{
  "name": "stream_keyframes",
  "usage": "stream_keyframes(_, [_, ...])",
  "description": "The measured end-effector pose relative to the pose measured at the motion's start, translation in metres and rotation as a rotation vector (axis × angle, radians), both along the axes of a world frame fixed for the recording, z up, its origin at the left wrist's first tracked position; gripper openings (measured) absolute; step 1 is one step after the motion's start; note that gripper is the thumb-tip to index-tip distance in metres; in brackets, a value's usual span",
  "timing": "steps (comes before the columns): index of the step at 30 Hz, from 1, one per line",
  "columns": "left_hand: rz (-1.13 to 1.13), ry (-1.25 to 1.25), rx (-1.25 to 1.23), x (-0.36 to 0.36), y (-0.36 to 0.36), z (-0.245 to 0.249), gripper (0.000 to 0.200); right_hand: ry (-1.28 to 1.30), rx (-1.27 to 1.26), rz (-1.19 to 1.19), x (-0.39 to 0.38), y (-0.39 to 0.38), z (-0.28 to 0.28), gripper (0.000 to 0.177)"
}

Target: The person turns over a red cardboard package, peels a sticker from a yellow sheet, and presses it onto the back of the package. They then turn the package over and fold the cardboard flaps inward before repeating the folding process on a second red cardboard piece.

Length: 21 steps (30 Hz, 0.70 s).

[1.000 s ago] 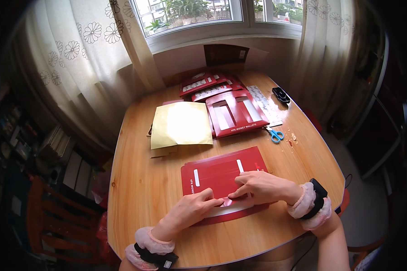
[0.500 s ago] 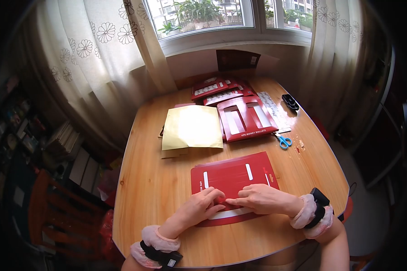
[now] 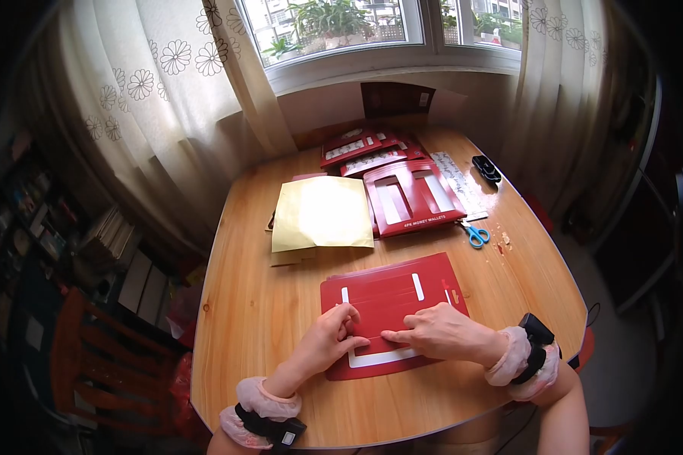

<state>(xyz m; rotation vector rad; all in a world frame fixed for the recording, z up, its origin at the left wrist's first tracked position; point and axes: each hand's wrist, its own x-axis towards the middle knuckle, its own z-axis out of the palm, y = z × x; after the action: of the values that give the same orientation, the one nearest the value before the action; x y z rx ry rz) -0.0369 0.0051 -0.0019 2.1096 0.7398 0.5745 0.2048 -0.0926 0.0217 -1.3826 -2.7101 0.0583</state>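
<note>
Flat red card packaging [image 3: 383, 299] with white slots lies in front of me, its layered edges showing at the upper left. My left hand [image 3: 325, 340] rests over its left part, fingers bent and thumb held apart from them, with nothing visible between. On the right, my right hand [image 3: 444, 331] lies low over the card; its index finger points left and touches the surface near a fold line, while the other fingers are bent. Neither hand grips the card. Part of the card's lower right is hidden under my right hand.
Yellow paper sheets [image 3: 322, 216] lie beyond the card. Red money-wallet packs [image 3: 413, 199] are piled at the back. Blue-handled scissors [image 3: 476, 235], a black object [image 3: 486, 171] and small scraps [image 3: 506, 241] lie to the right. A wooden chair [image 3: 102, 364] stands at left.
My hands have moved apart: the left has shifted slightly left with its fingers lifted and curled, and the right fingertip has moved a little right. The card has stayed in place.
</note>
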Motion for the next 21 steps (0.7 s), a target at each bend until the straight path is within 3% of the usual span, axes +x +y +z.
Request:
stream_keyframes(5, [-0.028,0.026,0.033,-0.001,0.003,0.001,0.036,-0.017,-0.016,-0.046,0.01,-0.011,0.009,0.041])
stream_keyframes(10, [-0.048,0.06,0.043,-0.001,0.004,0.001,0.035,-0.025,0.039,-0.158,0.004,-0.023,0.015,0.015])
stream_keyframes(13, [-0.05,0.053,0.041,0.0,0.003,0.004,0.034,-0.115,-0.08,-0.263,0.002,-0.029,0.025,0.03])
stream_keyframes(21, [-0.059,0.032,0.044,-0.002,0.006,0.001,0.029,-0.097,-0.055,-0.33,0.001,-0.037,0.026,0.023])
